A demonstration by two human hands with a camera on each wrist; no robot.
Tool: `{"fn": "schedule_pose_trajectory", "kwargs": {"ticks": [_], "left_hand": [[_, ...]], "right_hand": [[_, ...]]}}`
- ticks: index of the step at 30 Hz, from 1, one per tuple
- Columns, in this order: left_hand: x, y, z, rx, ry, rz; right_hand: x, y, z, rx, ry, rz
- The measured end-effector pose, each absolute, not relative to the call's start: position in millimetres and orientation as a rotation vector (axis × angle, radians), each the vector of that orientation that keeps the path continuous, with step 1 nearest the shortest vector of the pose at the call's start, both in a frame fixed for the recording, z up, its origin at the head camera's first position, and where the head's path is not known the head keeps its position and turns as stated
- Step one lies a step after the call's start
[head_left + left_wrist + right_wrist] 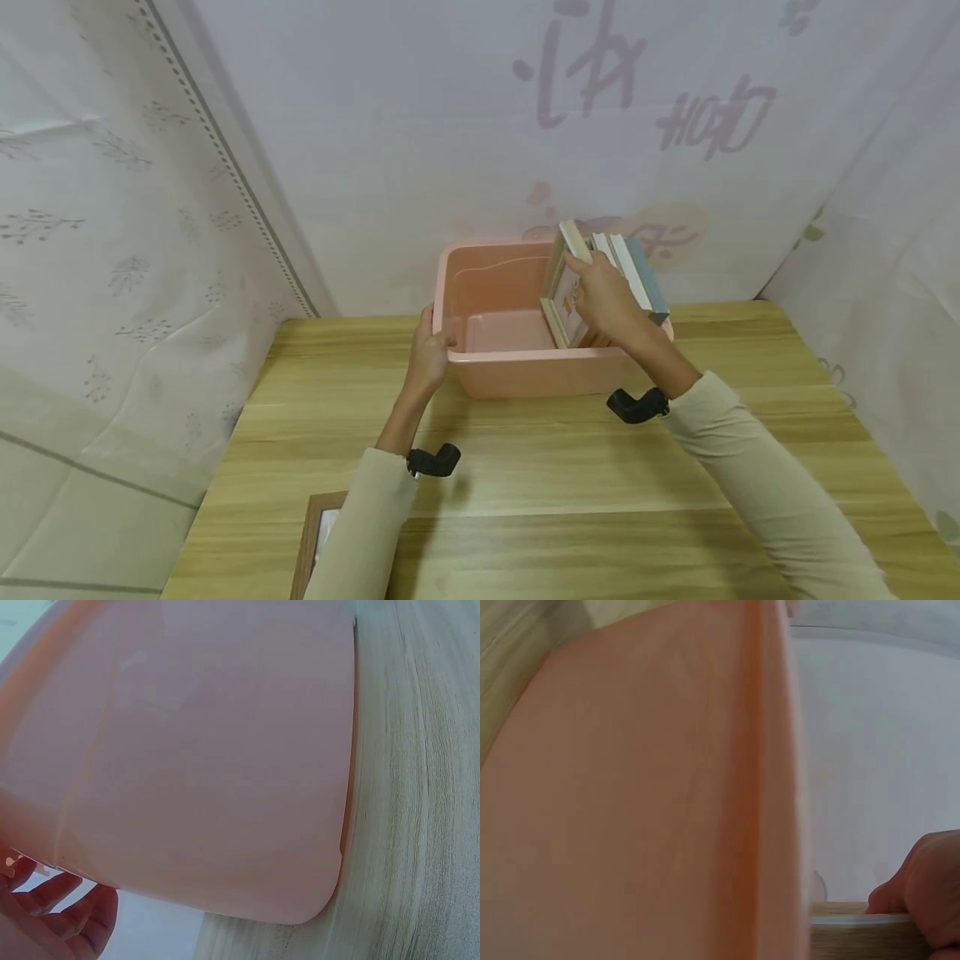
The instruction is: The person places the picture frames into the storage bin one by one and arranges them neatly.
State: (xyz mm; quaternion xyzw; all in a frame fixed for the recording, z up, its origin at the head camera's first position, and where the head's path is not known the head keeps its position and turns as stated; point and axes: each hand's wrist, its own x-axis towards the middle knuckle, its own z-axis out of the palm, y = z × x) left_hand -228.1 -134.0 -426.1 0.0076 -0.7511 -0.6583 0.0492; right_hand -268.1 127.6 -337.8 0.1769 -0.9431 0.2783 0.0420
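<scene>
A pink plastic bin (540, 377) stands on the wooden table. My left hand (429, 360) grips the bin's left rim, its thumb over the edge; in the left wrist view the fingers of that hand (71, 915) curl at the bin's wall. My right hand (606, 300) holds the top edge of a light wooden picture frame (574, 240), which stands tilted inside the bin's right half. Right of it, several thin white-edged items (630, 271) and a blue-grey one (649, 279) lean in a row, partly hidden by the hand. In the right wrist view, the frame's wooden edge (862, 941) shows beyond the bin's rim.
A brown picture frame (309, 533) lies at the table's front left, partly under my left sleeve. White printed cloth (375, 167) hangs close behind the bin and at both sides. The wooden tabletop (540, 500) extends in front of the bin.
</scene>
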Motion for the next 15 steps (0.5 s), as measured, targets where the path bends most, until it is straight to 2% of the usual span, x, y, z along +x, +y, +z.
{"fn": "schedule_pose_trajectory", "kwargs": {"ticks": [7, 15], "left_hand": [[-228.5, -135.2, -426.6, 0.023, -2.272, -2.006], [-228.2, -135.6, -425.6, 0.013, -2.262, -2.06]], "right_hand": [[-267.2, 117.9, -347.6, 0.555, -2.899, 0.835], [-263.6, 112.1, -364.2, 0.603, -2.892, 0.5]]}}
